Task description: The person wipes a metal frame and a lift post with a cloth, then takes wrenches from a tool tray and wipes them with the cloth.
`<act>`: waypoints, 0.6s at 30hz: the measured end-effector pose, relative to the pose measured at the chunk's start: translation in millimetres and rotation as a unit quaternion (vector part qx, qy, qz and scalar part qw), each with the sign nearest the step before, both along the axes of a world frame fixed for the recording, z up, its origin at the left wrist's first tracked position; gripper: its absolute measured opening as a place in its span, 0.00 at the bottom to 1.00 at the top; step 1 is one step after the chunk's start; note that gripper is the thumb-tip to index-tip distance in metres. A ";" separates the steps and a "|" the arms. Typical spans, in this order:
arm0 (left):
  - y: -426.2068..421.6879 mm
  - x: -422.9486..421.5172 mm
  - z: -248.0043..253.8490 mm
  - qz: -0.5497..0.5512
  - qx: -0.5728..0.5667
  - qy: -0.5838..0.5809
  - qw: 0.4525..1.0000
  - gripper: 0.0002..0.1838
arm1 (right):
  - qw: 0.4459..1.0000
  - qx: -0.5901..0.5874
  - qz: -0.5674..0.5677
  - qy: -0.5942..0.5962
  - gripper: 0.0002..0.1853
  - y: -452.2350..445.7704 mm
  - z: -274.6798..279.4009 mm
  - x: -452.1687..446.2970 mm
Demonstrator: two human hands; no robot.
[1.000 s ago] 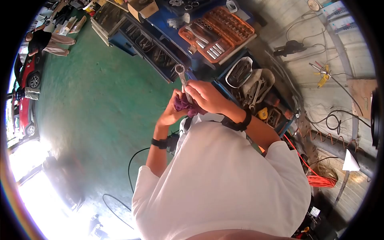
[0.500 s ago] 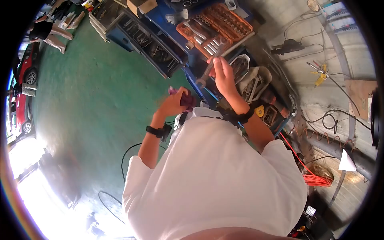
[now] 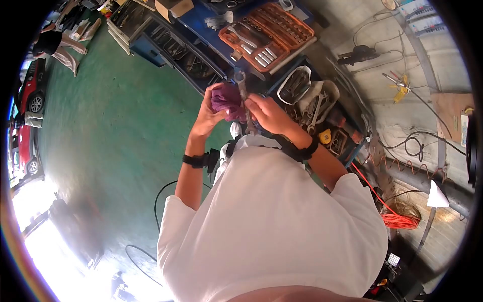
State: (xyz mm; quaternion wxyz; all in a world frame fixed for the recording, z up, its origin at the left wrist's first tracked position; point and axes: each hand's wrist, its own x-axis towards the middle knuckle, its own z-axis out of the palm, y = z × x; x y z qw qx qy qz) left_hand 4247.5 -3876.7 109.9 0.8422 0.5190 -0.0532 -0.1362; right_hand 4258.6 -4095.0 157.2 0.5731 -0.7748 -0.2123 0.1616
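Observation:
A crumpled purple cloth (image 3: 226, 100) is held in my left hand (image 3: 206, 117), its fingers around the cloth's left side. Just to the right, my right hand (image 3: 270, 114) grips a long metal wrench (image 3: 243, 89) near its middle. The wrench points away from my body, its far head above both hands and its lower end close to my shirt. Cloth and wrench appear to touch.
Beyond my hands, an orange socket case (image 3: 282, 62) lies open on a blue tool cabinet. Wrenches fill a pale bin (image 3: 336, 95) beside a white-rimmed container (image 3: 308, 70). An open drawer (image 3: 187, 74) stands at the left. A person (image 3: 49, 42) is far left.
The right hand has brought the wrench back left beside the cloth, after holding it out toward the cabinet. My left hand has raised the cloth, and more of it shows.

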 end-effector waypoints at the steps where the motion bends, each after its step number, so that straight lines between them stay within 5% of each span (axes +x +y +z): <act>1: -2.0 2.1 3.8 0.002 -0.001 -0.002 1.000 0.43 | 0.998 -0.038 0.015 -0.039 0.14 2.0 8.4 -0.2; 9: -7.7 1.0 14.6 0.093 -0.009 -0.056 0.994 0.55 | 0.980 -0.099 0.082 -0.151 0.12 7.0 7.0 8.7; 18: 3.7 -4.6 4.2 0.178 -0.064 -0.050 0.981 0.46 | 0.971 -0.125 0.096 -0.181 0.12 6.6 5.9 10.3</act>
